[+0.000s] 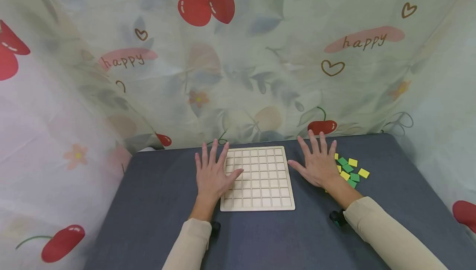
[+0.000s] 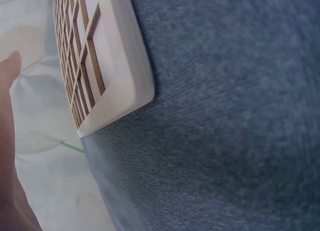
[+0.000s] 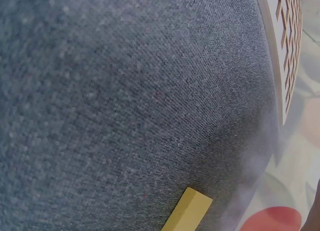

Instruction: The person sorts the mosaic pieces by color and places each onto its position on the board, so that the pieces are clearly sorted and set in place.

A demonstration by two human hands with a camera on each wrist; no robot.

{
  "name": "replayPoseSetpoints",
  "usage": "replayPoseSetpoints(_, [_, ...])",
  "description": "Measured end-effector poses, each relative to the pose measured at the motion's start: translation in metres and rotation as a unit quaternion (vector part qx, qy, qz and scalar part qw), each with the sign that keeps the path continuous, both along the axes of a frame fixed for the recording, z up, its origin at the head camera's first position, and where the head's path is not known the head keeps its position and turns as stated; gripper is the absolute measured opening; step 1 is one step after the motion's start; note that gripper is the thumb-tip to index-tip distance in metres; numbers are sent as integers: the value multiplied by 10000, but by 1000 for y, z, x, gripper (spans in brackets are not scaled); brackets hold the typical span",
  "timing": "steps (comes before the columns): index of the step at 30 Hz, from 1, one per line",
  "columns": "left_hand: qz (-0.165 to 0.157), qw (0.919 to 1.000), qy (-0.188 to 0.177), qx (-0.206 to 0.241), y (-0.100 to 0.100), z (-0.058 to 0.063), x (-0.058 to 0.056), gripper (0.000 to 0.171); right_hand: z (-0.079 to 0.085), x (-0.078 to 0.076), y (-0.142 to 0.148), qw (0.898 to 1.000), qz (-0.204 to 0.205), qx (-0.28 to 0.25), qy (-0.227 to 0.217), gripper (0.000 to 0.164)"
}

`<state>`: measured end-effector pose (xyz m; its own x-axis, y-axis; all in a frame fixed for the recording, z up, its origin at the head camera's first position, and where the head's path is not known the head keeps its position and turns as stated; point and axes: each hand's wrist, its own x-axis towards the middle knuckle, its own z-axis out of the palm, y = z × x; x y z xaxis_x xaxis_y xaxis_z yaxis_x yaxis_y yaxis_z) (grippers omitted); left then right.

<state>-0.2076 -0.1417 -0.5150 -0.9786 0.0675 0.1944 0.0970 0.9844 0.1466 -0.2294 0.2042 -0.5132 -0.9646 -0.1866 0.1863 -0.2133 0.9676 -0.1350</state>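
A pale wooden board (image 1: 266,199) with a grid of square recesses lies flat on the table. My left hand (image 1: 213,178) is spread over the board's left edge with its fingers straight. Whether it touches the board I cannot tell. In the left wrist view, part of that hand (image 2: 6,141) shows beside the board's corner (image 2: 125,81). To the right of the board, my right hand (image 1: 319,166) is spread too and holds nothing. Several small green tiles (image 1: 347,168) and yellow tiles (image 1: 363,173) lie scattered next to it, some hidden behind the hand. One yellow tile (image 3: 189,211) shows in the right wrist view.
Dark grey-blue cloth covers the table (image 1: 156,204). A printed curtain (image 1: 238,63) with cherries and hearts hangs along the back and both sides. Some thin cord (image 1: 403,119) lies at the table's back right corner. Each wrist wears a dark device (image 1: 337,218).
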Motion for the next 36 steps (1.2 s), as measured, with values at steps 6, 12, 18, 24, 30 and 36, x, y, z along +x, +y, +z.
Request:
replayPoseSetpoints(6, [-56,9998,198,72,-1,-3,-1,98,-1,-1,3,10000,4,12,-25,93])
replayPoseSetpoints(12, [-47,9999,155,37,-4,-2,1,98,-1,0,8,10000,18,36,-61,93])
replayPoseSetpoints(18, [-39,10000,75,48,-7,-1,4,98,0,5,13,10000,25,-33,-33,92])
replayPoseSetpoints(24, [-29,10000,-64,46,-10,0,7,98,-2,9,22,9999,107,-64,-58,91])
replayPoseSetpoints(30, [-1,9998,-137,128,-15,1,10,97,-8,14,32,9996,202,-189,7,91])
replayPoseSetpoints(36, [-5,9996,-60,289,-19,-1,15,96,-10,24,43,9992,213,-323,-45,89])
